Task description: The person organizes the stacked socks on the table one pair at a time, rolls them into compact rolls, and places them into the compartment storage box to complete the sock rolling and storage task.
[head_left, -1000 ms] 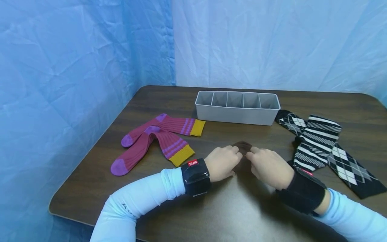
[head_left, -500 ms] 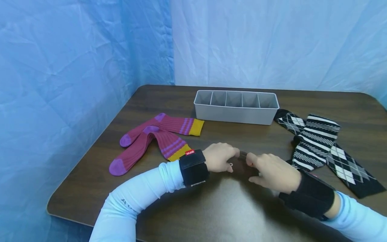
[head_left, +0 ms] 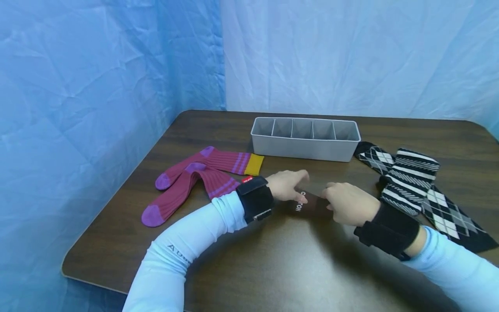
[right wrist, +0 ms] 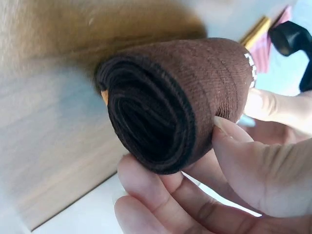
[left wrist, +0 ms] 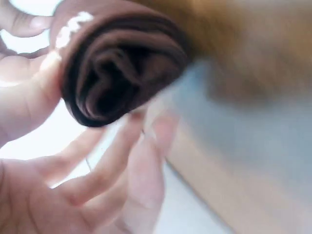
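A rolled brown sock with white lettering is between both hands over the middle of the table. Its coiled dark inner layers show at the end in the right wrist view. My right hand grips the roll, its thumb pressed on the ribbed side and fingers underneath. From the left, my left hand has its thumb against the lettered part and its other fingers curved below the roll, some of them apart from it. The left wrist view shows the other spiral end of the sock, blurred.
Behind the hands stands a grey divided box. Two maroon socks with purple toes and yellow cuffs lie at left. Black-and-white striped socks lie across argyle socks at right, near the right wrist. Blue sheets surround the table.
The hands have spread apart along the brown sock. My left hand has shifted slightly away from me, its thumb and forefinger wider, and the roll's white lettering now shows.
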